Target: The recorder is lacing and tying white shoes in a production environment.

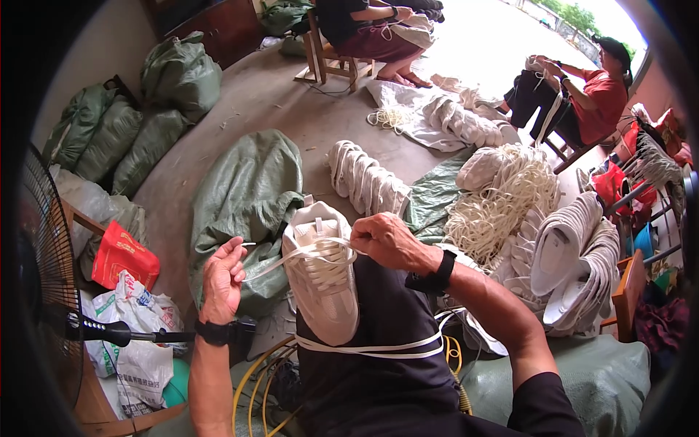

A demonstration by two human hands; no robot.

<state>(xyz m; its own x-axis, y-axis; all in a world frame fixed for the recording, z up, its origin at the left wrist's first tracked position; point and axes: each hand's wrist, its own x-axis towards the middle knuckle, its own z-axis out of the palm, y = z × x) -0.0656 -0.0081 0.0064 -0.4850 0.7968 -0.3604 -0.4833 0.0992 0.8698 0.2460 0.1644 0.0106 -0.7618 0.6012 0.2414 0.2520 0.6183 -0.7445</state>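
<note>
A beige-white sneaker [320, 306] rests on my thigh, its toe toward me, with flat white laces [325, 256] crossing its front. My left hand [224, 280] is beside the shoe's left side, closed in a pinch on a shoelace; a short white end sticks out past the fingertips. From there the lace runs slack to the upper eyelets. At the shoe's upper right, my right hand [393, 242] is closed on a lace near the eyelets; its fingertips are partly hidden. A white cord [371, 351] loops around my leg just below the toe.
Loose laces [502, 193] and stacked shoe uppers [575, 251] lie to the right. More uppers [368, 178] sit ahead, near a green sack [247, 189]. A black fan [51, 277] stands left. Two people [604, 95] sit working farther off.
</note>
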